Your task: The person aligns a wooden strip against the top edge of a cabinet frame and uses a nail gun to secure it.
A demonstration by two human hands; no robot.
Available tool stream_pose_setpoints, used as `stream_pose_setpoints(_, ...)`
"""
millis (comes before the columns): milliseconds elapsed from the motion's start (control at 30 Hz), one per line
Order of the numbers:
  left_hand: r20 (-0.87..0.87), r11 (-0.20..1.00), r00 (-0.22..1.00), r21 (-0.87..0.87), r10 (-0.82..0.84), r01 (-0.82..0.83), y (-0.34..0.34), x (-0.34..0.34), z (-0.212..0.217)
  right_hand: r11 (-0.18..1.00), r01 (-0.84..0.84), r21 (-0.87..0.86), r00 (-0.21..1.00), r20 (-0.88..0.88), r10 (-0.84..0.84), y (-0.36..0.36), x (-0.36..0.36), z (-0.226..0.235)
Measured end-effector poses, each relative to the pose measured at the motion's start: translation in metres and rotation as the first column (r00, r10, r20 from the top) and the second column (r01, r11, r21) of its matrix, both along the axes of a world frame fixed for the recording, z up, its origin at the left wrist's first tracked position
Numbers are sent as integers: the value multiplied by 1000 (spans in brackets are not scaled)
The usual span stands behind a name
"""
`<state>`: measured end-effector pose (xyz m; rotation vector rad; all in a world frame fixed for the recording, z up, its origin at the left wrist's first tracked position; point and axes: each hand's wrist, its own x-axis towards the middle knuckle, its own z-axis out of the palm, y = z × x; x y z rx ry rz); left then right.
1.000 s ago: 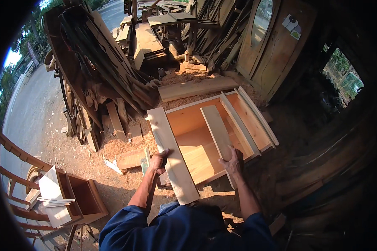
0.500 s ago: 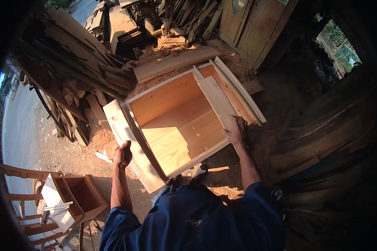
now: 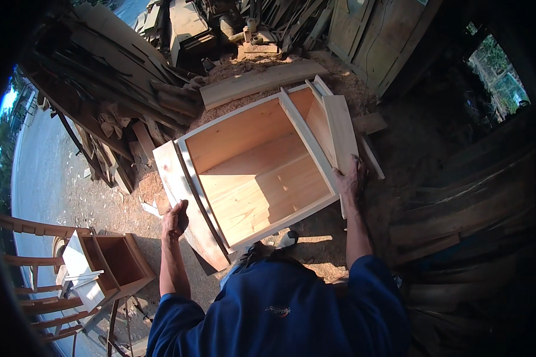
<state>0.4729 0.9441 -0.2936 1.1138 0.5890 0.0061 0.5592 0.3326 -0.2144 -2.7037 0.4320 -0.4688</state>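
Observation:
An open-fronted wooden cabinet (image 3: 315, 146) lies below me, pale inside, with a divider toward its right. A wide pale board (image 3: 175, 172) runs along its left end. My left hand (image 3: 174, 219) is closed on that board's outer edge. At the right end, my right hand (image 3: 352, 178) grips the near end of a loose-looking plank (image 3: 340, 128). The plank slants over the narrow right compartment and partly hides it. The fingers of the right hand wrap over the plank's edge.
A long board (image 3: 262, 81) lies on shavings beyond the cabinet. Stacked timber (image 3: 101, 77) leans at the left. A small reddish-brown cabinet (image 3: 122, 262) stands at lower left. Wooden door panels (image 3: 381, 41) rise at the far right, and more planks (image 3: 452, 220) lie in shadow below them.
My right hand has moved the plank rightward, from over the divider to the cabinet's right end. The left hand keeps its hold on the left board. The view has shifted slightly.

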Motion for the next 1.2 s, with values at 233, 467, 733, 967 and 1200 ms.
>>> stream_pose_setpoints(233, -54, 994, 994, -51, 98, -101, -16, 4, 1, 996, 60, -65, 997, -48, -63, -26, 11, -18)
stream_pose_setpoints(467, -85, 998, 996, -42, 41, -45, -21, -3, 12, 960, -52, -275, 997, 40, 65, 23, -17, 6)
stream_pose_setpoints(733, -37, 990, 999, -137, -32, 27, -37, 16, 33, 556, -803, 216, 585, 104, 804, 194, -115, 28)
stream_pose_setpoints(967, -3, 991, 1000, -133, 0, -1, -30, 20, 22, 241, -929, 280, 275, 90, 957, 252, -174, 3)
stream_pose_setpoints(1200, -148, 856, 982, 487, -113, 172, -17, 56, 44, 286, -953, 99, 298, 131, 946, 275, -196, -42)
